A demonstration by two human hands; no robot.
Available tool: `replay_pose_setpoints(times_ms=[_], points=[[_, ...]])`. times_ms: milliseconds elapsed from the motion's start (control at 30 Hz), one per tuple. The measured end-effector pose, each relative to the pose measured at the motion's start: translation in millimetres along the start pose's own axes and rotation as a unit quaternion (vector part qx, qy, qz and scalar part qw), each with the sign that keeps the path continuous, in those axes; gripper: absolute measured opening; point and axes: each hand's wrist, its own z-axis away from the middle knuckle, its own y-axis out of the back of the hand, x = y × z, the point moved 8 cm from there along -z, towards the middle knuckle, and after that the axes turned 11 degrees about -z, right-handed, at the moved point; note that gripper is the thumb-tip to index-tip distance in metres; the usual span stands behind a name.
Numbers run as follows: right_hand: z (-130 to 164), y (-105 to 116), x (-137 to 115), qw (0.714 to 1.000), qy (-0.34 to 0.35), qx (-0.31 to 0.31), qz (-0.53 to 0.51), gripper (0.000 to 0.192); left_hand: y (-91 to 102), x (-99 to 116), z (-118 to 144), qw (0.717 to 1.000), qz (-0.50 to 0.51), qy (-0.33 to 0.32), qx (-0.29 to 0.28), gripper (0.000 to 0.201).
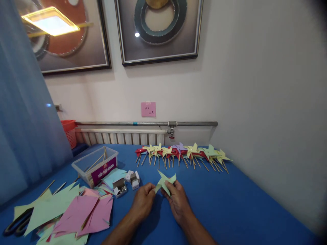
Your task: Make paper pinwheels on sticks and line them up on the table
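A pale green paper pinwheel (163, 182) is held up in front of me, over the blue tabletop. My right hand (180, 203) grips it from the right, the thumb pressed near the pin at its centre. On the other side, the closed fingers of my left hand (143, 201) meet the lower left blade. No stick shows below this pinwheel; the fingers hide its underside. Beyond my hands lies a row of finished pinwheels on sticks (192, 149), in yellow, red, purple and green.
Left of my hands stand a small open box of metal pins (120, 188) and another small white box (134, 180). A clear plastic bin (95, 162) contains wooden sticks. Pink paper sheets (79, 211), green sheets (52, 204) and black-handled scissors (19, 223) lie at the left.
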Motion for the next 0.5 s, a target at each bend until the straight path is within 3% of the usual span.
replay_pose_setpoints(times_ms=[200, 500], points=[[-9, 16, -15, 0.997, 0.055, 0.047, -0.002, 0.033, 27.5, 21, 8, 0.974, -0.190, -0.087, 0.087, 0.014], [-13, 23, -18, 0.996, 0.060, 0.065, -0.004, 0.032, 20.3, 23, 11, 0.935, -0.329, -0.112, 0.070, 0.019]])
